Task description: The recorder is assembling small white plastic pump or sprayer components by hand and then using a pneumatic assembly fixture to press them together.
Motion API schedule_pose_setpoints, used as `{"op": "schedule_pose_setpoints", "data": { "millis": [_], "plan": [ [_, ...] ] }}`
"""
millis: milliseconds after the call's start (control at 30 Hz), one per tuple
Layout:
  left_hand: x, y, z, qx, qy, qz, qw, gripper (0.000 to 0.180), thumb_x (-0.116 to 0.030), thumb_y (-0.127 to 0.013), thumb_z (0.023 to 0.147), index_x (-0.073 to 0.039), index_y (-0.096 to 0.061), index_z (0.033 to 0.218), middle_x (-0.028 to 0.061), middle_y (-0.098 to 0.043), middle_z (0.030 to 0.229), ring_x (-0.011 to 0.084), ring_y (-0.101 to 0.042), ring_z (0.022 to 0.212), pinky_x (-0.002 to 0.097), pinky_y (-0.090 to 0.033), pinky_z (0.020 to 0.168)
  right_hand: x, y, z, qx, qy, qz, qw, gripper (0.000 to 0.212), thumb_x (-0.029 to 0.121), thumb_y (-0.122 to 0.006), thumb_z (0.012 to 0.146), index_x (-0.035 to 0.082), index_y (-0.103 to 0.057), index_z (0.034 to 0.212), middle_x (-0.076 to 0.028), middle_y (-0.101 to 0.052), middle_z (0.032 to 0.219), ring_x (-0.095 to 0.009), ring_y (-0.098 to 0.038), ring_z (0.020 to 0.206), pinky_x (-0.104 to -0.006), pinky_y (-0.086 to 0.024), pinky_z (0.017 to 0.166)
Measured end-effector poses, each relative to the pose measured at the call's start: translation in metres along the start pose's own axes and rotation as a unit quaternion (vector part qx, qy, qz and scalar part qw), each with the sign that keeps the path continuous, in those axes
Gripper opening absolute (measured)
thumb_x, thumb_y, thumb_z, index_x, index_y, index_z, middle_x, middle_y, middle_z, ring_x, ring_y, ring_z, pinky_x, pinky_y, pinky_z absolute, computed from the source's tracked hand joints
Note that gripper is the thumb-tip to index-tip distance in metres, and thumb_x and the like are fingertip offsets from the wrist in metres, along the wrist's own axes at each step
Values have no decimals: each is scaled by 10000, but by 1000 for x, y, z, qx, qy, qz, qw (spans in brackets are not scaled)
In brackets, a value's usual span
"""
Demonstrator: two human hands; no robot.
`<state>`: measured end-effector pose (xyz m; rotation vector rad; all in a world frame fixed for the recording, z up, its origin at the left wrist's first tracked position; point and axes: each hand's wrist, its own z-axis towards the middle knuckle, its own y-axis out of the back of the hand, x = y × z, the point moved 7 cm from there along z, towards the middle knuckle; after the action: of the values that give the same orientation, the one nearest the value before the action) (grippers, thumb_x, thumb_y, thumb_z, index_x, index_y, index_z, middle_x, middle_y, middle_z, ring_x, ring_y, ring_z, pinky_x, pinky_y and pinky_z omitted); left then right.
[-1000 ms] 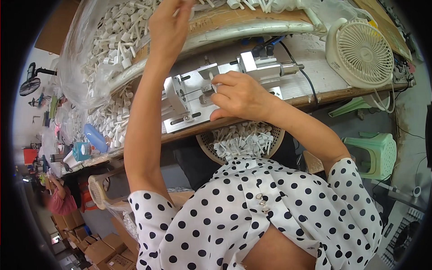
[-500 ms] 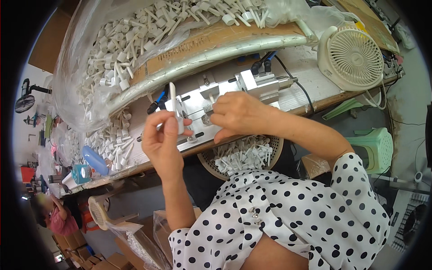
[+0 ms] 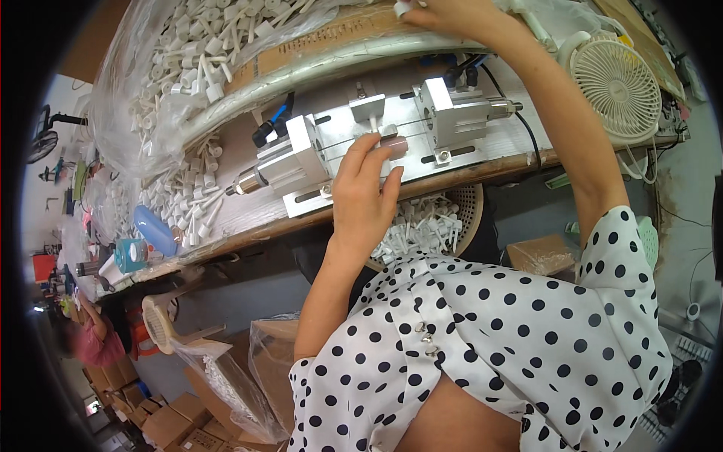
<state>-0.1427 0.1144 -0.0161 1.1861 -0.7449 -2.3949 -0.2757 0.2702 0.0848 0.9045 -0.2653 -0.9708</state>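
A metal clamping fixture [image 3: 343,139] lies across the bench, with a block and a cylinder at each end and thin rods pointing inward. At its middle my left hand [image 3: 361,192] has its fingertips closed round a small white plastic scoop [image 3: 374,125], whose handle points away toward the metal stop. The fingers hide most of the scoop's cup. Beside them sits a pinkish cylinder [image 3: 395,147]. At the top edge, my right hand [image 3: 456,16] is over the far pile, partly cut off, with a white scoop [image 3: 402,9] at its fingertips.
White scoops [image 3: 218,45] fill a plastic-lined carton beyond the fixture, and more [image 3: 196,196] lie on the bench at left. A basket [image 3: 468,215] of scoops stands below the bench edge. A white fan [image 3: 614,87] stands at right; black hoses [image 3: 267,132] join the fixture.
My left hand has brought its scoop down and right into the fixture's middle. My right hand has left the fixture and reached up to the far pile. The view has shifted slightly.
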Motion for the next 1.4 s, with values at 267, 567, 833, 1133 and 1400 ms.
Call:
{"op": "schedule_pose_setpoints", "data": {
  "millis": [267,567,833,1133,1400],
  "plan": [
    [-17,-5,4,-1,-32,43,999,239,-21,-644,708,5,-554,928,153,-530,1058,287,-582,822,321,-476,683,-24,7,-53,40,-341,430,835,241,257,-624,768,26,-659,827,-84,-615,766,-150,-558,717,-284,-430,636],
    [-8,7,-24,-44,-23,-17,999,212,-15,-691,677,-6,-611,873,123,-551,1072,147,-573,728,221,-471,547,9,25,-69,21,-389,498,774,189,176,-579,796,5,-648,840,-67,-632,747,-157,-586,670,-287,-455,610],
    [3,-3,-101,53,-51,18,997,268,-9,-699,657,14,-590,901,159,-552,1044,288,-575,790,330,-491,673,136,26,-85,-12,72,304,950,167,67,-633,613,10,-519,722,-74,-538,763,-230,-558,773,-318,-466,698],
    [9,24,-65,6,-60,11,998,249,30,-680,641,-8,-615,879,154,-588,954,290,-579,807,346,-478,705,148,7,-84,19,118,217,969,77,90,-542,658,38,-487,674,-64,-500,700,-211,-538,704,-313,-456,674],
    [-22,29,126,-52,-328,69,941,227,68,-569,684,-40,-609,880,113,-607,870,292,-576,796,354,-453,688,146,9,-69,73,88,278,954,102,77,-582,609,29,-502,650,-81,-499,676,-246,-529,679,-347,-439,658]
  ]
}}
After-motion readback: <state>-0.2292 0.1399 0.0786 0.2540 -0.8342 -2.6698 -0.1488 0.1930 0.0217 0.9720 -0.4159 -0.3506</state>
